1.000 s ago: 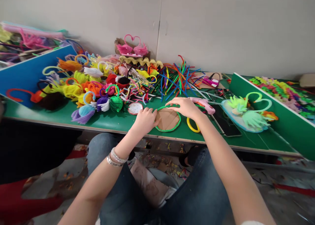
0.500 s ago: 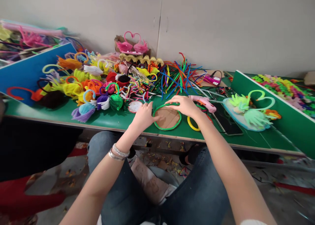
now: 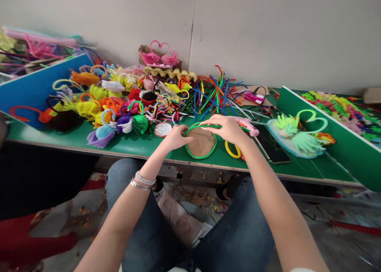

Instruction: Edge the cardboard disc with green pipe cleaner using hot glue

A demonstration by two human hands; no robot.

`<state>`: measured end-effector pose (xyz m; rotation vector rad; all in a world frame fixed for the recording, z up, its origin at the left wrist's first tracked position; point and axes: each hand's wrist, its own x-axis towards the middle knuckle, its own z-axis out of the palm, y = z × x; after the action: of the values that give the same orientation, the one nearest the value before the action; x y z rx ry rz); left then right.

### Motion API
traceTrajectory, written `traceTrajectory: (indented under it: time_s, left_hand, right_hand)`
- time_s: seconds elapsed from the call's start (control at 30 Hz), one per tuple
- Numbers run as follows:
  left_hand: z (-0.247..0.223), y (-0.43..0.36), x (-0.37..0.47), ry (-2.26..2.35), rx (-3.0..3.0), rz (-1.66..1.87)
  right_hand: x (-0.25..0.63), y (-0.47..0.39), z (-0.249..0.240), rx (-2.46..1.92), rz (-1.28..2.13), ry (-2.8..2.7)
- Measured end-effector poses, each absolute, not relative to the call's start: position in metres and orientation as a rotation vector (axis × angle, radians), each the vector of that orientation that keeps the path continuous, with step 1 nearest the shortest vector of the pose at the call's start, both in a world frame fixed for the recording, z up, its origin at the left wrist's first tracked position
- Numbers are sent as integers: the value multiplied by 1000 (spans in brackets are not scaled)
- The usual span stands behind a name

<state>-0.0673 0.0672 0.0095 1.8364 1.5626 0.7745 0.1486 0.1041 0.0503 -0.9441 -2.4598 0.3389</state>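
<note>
A round cardboard disc [image 3: 201, 142] lies near the front edge of the green table, rimmed with green pipe cleaner [image 3: 200, 157]. My left hand [image 3: 175, 137] grips the disc's left edge, thumb over the cardboard and fingers at the green rim. At the upper right of the disc, my right hand [image 3: 224, 127] pinches a length of green pipe cleaner that arches just above the rim. Behind my right wrist lies a pink glue gun [image 3: 249, 126], partly hidden. A yellow ring [image 3: 232, 150] sits right of the disc. Left of it is a small white round dish [image 3: 163, 129].
Yarn swans [image 3: 102, 132] in many colours crowd the left side. Loose pipe cleaners [image 3: 218, 91] spread at the back. To the right are a phone [image 3: 273, 145], a green swan pair [image 3: 306, 139] and a green divider [image 3: 327, 137]; a blue board [image 3: 38, 85] stands left.
The green pipe cleaner at the far side has lifted off the disc's rim into an arch. My left fingers have curled in at the rim; my right hand still holds the strand.
</note>
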Motion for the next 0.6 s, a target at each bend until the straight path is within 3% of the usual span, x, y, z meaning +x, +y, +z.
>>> traceTrajectory:
  time_s: [0.17, 0.6]
  left_hand:
    - [16, 56, -67, 1422, 1758, 997]
    - [26, 46, -64, 1347, 1817, 1106]
  right_hand:
    - [150, 87, 61, -839, 172, -2345]
    - [148, 71, 67, -767, -165, -2367]
